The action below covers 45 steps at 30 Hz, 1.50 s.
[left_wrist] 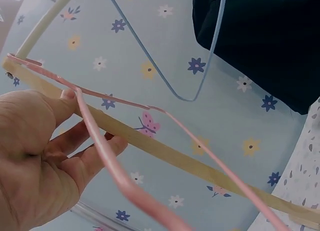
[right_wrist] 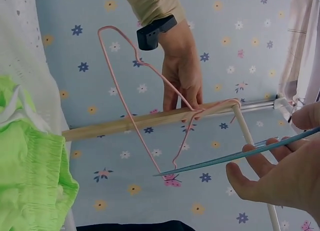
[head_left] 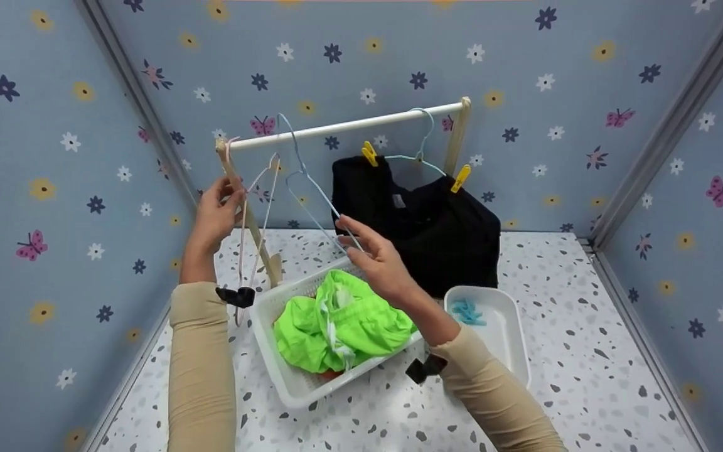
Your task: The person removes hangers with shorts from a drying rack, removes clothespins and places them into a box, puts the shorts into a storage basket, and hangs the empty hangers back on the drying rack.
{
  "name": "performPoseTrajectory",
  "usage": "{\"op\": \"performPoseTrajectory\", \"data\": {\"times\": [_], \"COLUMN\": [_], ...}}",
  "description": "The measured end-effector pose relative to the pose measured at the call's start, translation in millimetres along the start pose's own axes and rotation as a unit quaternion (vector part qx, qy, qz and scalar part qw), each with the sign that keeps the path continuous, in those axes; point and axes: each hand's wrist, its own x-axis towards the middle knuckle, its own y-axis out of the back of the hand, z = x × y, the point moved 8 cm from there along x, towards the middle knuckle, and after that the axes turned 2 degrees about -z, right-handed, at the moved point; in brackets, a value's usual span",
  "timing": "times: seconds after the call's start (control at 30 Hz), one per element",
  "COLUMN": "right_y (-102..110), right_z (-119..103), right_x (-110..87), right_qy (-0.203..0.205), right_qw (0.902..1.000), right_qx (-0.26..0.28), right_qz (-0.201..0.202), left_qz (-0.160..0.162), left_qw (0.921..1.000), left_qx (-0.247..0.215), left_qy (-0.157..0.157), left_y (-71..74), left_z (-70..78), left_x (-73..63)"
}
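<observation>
Nearby, a basket point(head_left: 267, 346) and black garment point(head_left: 459, 242) flank the right hand point(head_left: 383, 260), holding blue hanger point(right_wrist: 250, 152); left hand point(head_left: 216, 210) grips post point(left_wrist: 175, 156).

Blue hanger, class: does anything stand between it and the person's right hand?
Nothing visible does: in the right wrist view the blue hanger lies between the thumb and fingers of the right hand. The pink hanger is off by the left hand.
</observation>
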Motion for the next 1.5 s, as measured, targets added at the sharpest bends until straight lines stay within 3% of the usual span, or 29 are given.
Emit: {"op": "performPoseTrajectory", "data": {"times": [0.3,0.47,0.6,0.93,1.17,1.5], "right_y": [-20.3,-33.5,-43.0,-42.7,-24.9,24.4], "right_z": [30.7,45.6,56.1,79.5,91.0,86.8], "right_x": [13.4,12.5,10.1,3.6,-5.4,-9.3], "right_qy": [-0.022,-0.029,-0.046,-0.079,-0.099,-0.072], "right_qw": [0.9986,0.9918,0.9874,0.9798,0.9776,0.9771], "right_qx": [-0.044,-0.112,-0.127,-0.158,-0.170,-0.198], "right_qz": [-0.018,-0.054,-0.083,-0.093,-0.076,-0.026], "left_qz": [-0.001,0.004,0.009,-0.003,-0.007,-0.004], "left_qw": [0.9999,0.9999,0.9998,0.9995,0.9993,0.9995], "left_qx": [-0.017,-0.015,-0.010,-0.030,-0.034,-0.032], "left_qy": [-0.001,-0.005,-0.011,0.000,0.013,0.001], "left_y": [-0.8,-0.3,-0.1,-3.7,-2.0,-0.3], "left_z": [-4.2,-3.3,-3.9,-2.2,-7.4,-5.9], "left_x": [2.4,4.8,3.6,3.5,2.1,1.3]}}
